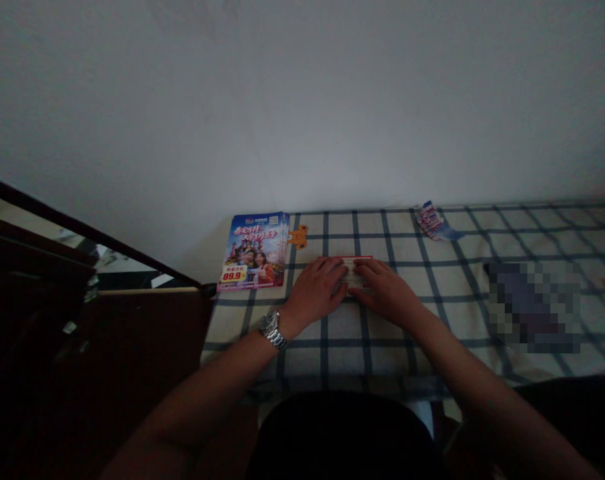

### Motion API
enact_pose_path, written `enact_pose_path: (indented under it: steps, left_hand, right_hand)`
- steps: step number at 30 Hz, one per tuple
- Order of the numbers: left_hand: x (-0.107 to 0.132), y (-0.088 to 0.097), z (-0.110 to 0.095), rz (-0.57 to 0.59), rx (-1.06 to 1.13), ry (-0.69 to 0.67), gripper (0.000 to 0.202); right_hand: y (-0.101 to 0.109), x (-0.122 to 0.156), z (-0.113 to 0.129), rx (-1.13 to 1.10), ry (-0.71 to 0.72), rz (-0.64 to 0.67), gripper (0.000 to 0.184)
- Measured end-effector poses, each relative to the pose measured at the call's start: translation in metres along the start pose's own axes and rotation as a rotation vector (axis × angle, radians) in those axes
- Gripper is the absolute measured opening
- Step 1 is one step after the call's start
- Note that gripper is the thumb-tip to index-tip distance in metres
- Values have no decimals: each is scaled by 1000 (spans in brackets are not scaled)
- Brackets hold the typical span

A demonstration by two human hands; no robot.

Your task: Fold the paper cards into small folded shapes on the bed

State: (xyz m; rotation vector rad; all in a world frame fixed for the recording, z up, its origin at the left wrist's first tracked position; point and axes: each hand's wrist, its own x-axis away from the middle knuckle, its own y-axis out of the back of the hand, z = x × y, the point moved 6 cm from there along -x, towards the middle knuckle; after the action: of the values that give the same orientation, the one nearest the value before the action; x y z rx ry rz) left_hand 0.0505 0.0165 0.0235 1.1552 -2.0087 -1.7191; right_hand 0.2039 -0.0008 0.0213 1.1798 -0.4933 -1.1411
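Note:
A small sheet of paper [356, 277], pale with a red far edge, lies on the checked cloth in front of me; it may be a folded leaflet. My left hand [318, 288] rests on its left part with fingers laid out over it. From the other side, my right hand [386, 288] presses flat on its right part. Both hands are open, and they hide much of the paper. Left of them lies a stack of printed leaflets [255, 252], blue and pink, with "89.9" on the top one.
The checked tablecloth [302, 343] covers a table set against a pale wall [332, 120]. A crumpled printed paper [432, 225] lies at the back right. A blurred-out dark object [527, 307] is farther right. Dark railings [92, 230] stand on the left.

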Motion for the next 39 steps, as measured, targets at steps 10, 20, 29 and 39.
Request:
enact_pose_path:
  steps: [10, 20, 29, 39]
  left_hand:
    - [1, 1, -1, 0, -11, -1, 32]
    - [2, -1, -2, 7, -16, 5, 33]
    - [4, -3, -1, 4, -28, 0, 36]
    - [9, -3, 6, 51, 13, -24, 51]
  right_hand:
    - [-4, 3, 1, 40, -12, 9, 35]
    - [-3, 4, 5, 49, 4, -20, 38]
    - [-12, 8, -1, 44, 0, -52, 44]
    - [-14, 10, -3, 39, 7, -69, 47]
